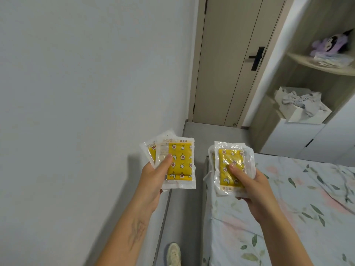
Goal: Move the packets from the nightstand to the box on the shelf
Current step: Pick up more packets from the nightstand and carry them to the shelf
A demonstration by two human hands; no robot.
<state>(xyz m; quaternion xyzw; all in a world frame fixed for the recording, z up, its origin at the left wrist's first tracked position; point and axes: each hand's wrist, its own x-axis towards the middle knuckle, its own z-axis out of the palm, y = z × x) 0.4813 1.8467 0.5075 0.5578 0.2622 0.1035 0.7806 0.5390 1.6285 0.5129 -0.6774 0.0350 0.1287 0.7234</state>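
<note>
Left hand: the left hand (153, 177) grips a fanned stack of clear plastic packets with yellow star-and-moon printed pads inside (175, 163), thumb pressed across the front packet, fingers hidden behind.
Right hand: the right hand (253, 191) grips a second stack of the same yellow-padded clear packets (229, 167), thumb on top of the front one, fingers curled under the stack.
Packets, position: both stacks are held in the air, well apart from each other, above the grey floor strip (192, 208) and the near edge of the bed.
Box: a white open-topped box holding crumpled pale cloth (301, 106) sits in a lower compartment of the pale wood shelf unit (284, 77), far right, well apart from both hands.
Between hands and box: the bed with a light floral sheet (288, 208) fills the lower right; its corner lies between the right hand and the shelf unit.
Upper shelf: a purple and black plush toy (330, 43) rests on the curved shelf board above the box.
Background: a beige door with a black lever handle (256, 57) stands closed at the end of the floor strip; a plain white wall (86, 83) runs along the left.
Floor: a cream shoe (173, 254) shows at the lower edge.
</note>
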